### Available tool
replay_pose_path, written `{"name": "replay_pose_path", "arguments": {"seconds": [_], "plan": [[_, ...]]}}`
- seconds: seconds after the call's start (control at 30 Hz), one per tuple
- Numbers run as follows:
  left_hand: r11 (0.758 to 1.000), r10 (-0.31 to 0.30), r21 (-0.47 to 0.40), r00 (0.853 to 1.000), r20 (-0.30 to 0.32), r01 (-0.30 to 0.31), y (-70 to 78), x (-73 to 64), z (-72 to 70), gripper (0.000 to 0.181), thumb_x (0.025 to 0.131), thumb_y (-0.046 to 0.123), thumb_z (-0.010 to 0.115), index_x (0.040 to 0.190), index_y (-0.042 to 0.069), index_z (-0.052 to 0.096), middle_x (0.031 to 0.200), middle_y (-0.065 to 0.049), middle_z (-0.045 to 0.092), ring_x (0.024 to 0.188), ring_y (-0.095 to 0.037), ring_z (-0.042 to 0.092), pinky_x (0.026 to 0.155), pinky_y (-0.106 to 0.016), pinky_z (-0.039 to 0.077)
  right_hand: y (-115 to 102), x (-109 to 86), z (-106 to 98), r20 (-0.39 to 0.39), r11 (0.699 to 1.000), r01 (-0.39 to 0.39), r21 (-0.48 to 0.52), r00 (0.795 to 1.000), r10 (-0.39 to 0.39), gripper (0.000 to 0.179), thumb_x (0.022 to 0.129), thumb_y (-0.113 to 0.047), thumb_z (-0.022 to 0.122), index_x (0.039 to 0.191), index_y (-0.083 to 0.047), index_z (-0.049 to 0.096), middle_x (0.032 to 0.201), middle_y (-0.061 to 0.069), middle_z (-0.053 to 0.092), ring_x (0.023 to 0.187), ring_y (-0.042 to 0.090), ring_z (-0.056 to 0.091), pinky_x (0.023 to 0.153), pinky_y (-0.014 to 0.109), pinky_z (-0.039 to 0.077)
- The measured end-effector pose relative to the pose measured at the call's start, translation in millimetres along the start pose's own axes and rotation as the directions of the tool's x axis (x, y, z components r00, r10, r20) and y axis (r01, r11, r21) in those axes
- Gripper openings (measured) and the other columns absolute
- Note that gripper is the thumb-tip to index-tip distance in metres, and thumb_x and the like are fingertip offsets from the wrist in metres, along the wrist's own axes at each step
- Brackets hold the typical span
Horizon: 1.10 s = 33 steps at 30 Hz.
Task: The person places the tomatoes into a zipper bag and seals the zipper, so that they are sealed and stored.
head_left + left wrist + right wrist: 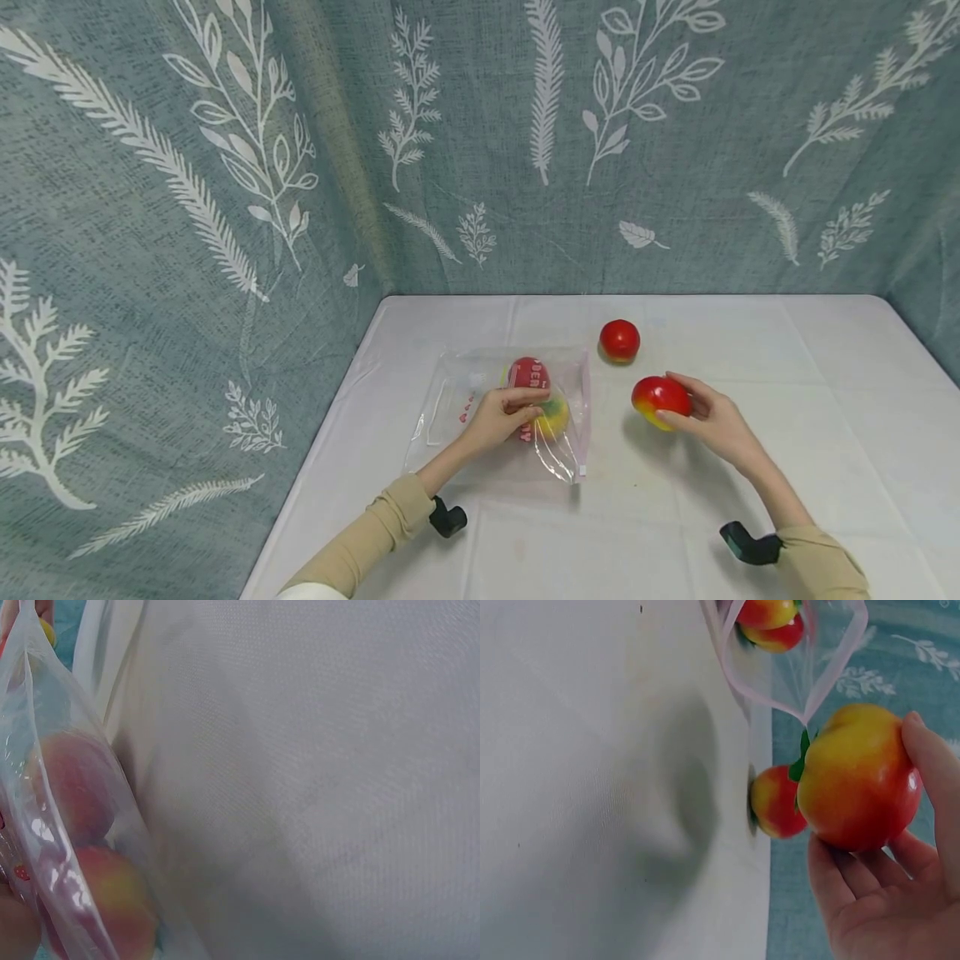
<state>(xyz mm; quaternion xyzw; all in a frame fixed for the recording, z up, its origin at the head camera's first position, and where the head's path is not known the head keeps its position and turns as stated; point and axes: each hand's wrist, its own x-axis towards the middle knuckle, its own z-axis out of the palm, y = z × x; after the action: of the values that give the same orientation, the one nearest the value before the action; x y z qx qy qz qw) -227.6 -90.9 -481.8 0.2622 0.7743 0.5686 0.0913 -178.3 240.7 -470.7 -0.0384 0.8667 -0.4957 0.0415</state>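
Observation:
My left hand (497,419) pinches the top layer of a clear plastic zip bag (450,408) with red print. Its mouth, edged in pale pink (840,675), stands open in the right wrist view. Inside lie two red-and-yellow fruits (555,419), seen through the plastic in the left wrist view (120,900). My right hand (716,419) grips another red-and-yellow fruit (859,780) with a green leafy top, held above the table to the right of the bag mouth. Thumb and fingers lie on opposite sides of it.
One more red fruit (619,341) rests on the white-covered table (810,392), behind the held one and right of the bag. Blue-green curtains (480,125) with white leaf prints hang along the table's back and left. Dark wrist mounts (448,517) sit by both sleeves.

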Motion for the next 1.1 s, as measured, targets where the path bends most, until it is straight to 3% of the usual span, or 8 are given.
{"name": "replay_pose_path", "arguments": {"seconds": [0.63, 1.1], "plan": [[1.000, 0.021, 0.000, 1.000, -0.002, -0.021, 1.3, -0.7, 0.3, 0.032, 0.089, 0.003, 0.063, 0.119, -0.006, 0.062, 0.120, -0.022, 0.064, 0.108, -0.035, 0.063, 0.081, -0.016, 0.053, -5, 12.5, 21, 0.013, 0.997, 0.055, 0.053, 0.998, -0.056, 0.069, 0.088, -0.030, 0.067, 0.144, -0.004, 0.037, 0.145, 0.024, 0.040, 0.127, 0.042, 0.046, 0.096, 0.050, 0.047], [1.000, 0.021, -0.013, 1.000, -0.002, -0.021, -0.2, -0.7, 0.5, 0.032, 0.088, 0.003, 0.063, 0.119, -0.007, 0.062, 0.119, -0.023, 0.064, 0.108, -0.036, 0.063, 0.081, -0.016, 0.053, -8, 20.7, 35, -0.008, 0.997, 0.037, 0.071, 0.999, -0.037, 0.069, 0.088, -0.030, 0.068, 0.144, -0.003, 0.037, 0.144, 0.023, 0.042, 0.127, 0.041, 0.046, 0.099, 0.051, 0.045]]}}
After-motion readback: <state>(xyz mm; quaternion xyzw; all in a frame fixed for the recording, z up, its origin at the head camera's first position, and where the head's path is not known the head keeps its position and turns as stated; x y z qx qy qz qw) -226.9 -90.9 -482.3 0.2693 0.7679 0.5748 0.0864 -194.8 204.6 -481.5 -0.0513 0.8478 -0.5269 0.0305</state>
